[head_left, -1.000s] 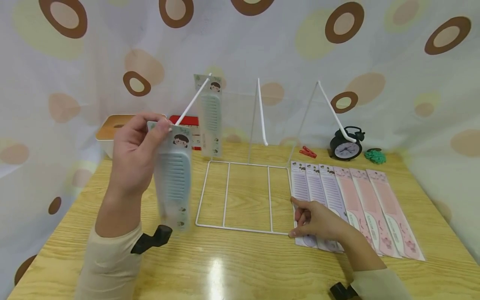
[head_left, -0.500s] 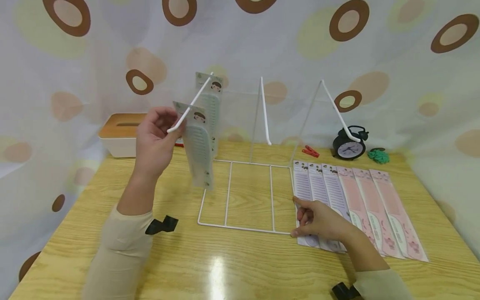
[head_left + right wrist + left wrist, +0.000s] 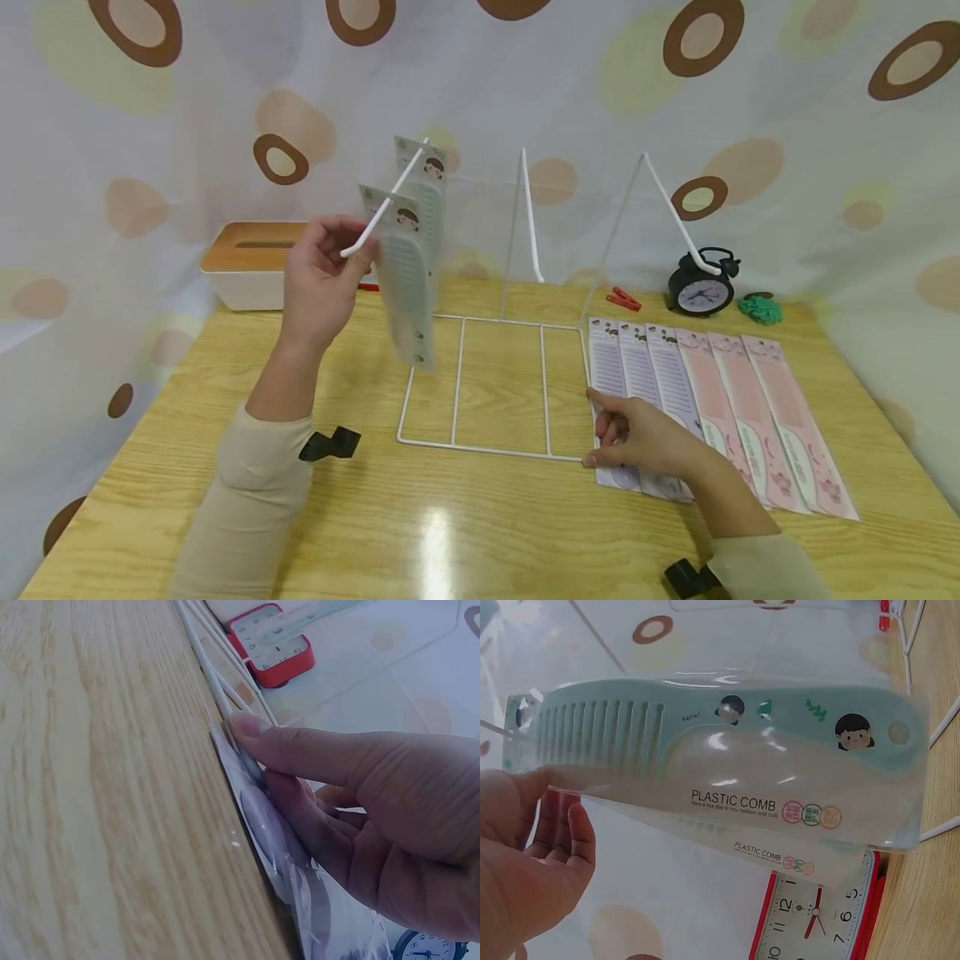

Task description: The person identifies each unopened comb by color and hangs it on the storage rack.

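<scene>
Rack of white wire (image 3: 500, 452) is standing mid-frame, the nearer packaged green comb (image 3: 405, 279) hanging from its left hook (image 3: 407, 172), left of centre. The left hand (image 3: 322, 275) is pinching that comb's side edge; the right hand (image 3: 637, 433) is gripping the rack, lower right.

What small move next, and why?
The left grip should probably slide the front comb packet back along the left prong: its top looks threaded, the prong juts out in front, and another packet hangs farther back.
</scene>
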Demonstrator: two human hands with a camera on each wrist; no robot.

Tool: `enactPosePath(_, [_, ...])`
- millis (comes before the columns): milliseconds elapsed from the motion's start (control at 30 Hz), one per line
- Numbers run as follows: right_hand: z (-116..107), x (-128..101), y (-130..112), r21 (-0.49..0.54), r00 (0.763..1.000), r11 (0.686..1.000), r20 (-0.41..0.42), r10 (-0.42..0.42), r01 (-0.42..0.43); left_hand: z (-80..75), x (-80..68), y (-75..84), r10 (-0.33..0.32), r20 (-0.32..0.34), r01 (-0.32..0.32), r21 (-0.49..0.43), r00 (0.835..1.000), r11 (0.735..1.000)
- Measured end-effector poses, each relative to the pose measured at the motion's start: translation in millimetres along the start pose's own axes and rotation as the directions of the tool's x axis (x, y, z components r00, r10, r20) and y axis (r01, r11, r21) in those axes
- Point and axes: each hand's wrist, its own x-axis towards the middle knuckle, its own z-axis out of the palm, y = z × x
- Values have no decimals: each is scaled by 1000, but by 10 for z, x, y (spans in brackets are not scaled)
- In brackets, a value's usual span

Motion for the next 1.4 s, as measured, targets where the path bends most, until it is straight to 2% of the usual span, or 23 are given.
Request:
enactPosePath(167, [-16, 2, -27, -8, 1000, 1000, 7, -29, 29, -63, -113, 60, -68, 2, 68, 29, 998, 997])
enactPosePath(267, [-39, -13, -49, 2, 998, 999, 37, -44, 44, -140, -268, 119, -134, 23, 129, 150, 991, 980])
enactPosePath(333, [-81, -23, -49, 4, 997, 999, 60, -48, 48, -216, -391, 172, -212, 116, 171, 289, 970, 942])
enactPosePath(367, [-113, -25, -50, 0, 997, 999, 65, -51, 52, -254, -453, 196, -261, 186, 183, 354, 947, 917])
enactPosePath(400, [-156, -20, -48, -10, 996, 998, 60, -59, 60, -286, -513, 207, -311, 262, 184, 415, 914, 891])
enactPosePath(433, [-204, 5, -41, -29, 997, 997, 39, -65, 66, -319, -566, 204, -362, 337, 179, 467, 869, 866])
enactPosePath(500, [-318, 89, -19, -75, 997, 995, -34, -71, 68, -368, -659, 136, -447, 463, 166, 529, 765, 832])
enactPosePath(533, [-379, 144, -5, -104, 994, 993, -82, -67, 58, -377, -697, 69, -479, 502, 176, 536, 720, 826])
enactPosePath(567, [-439, 206, 13, -131, 990, 990, -129, -61, 44, -379, -730, -16, -499, 530, 194, 527, 685, 827])
enactPosePath(600, [-494, 271, 33, -150, 985, 988, -168, -49, 24, -378, -760, -113, -511, 549, 215, 514, 661, 830])
enactPosePath(667, [-589, 398, 94, -189, 977, 981, -215, -1, -41, -384, -815, -316, -524, 576, 260, 479, 627, 838])
enactPosePath(767, [-695, 543, 210, -262, 975, 957, -209, 68, -123, -399, -883, -575, -525, 608, 322, 418, 596, 850])
enactPosePath(833, [-751, 605, 255, -324, 979, 935, -184, 88, -145, -417, -913, -687, -526, 624, 355, 388, 578, 850])
enactPosePath(900, [-805, 652, 278, -382, 983, 912, -158, 94, -149, -417, -927, -754, -521, 631, 362, 375, 574, 853])
enactPosePath(967, [-834, 699, 288, -440, 986, 886, -135, 99, -150, -401, -956, -790, -518, 623, 353, 379, 586, 856])
enactPosePath(1067, [-872, 764, 311, -511, 985, 843, -114, 128, -168, -328, -998, -798, -509, 590, 272, 446, 627, 853])
enactPosePath(1133, [-894, 794, 311, -542, 984, 821, -105, 144, -178, -273, -1024, -778, -508, 562, 214, 506, 653, 836])
enactPosePath(1200, [-912, 819, 292, -553, 981, 810, -98, 167, -193, -232, -1039, -750, -516, 534, 179, 559, 670, 810])
enactPosePath(1300, [-926, 843, 270, -542, 977, 813, -97, 192, -214, -206, -1039, -727, -544, 509, 196, 585, 667, 787])
enactPosePath(1400, [-925, 863, 255, -502, 972, 832, -122, 202, -236, -205, -1032, -726, -569, 499, 246, 571, 653, 783])
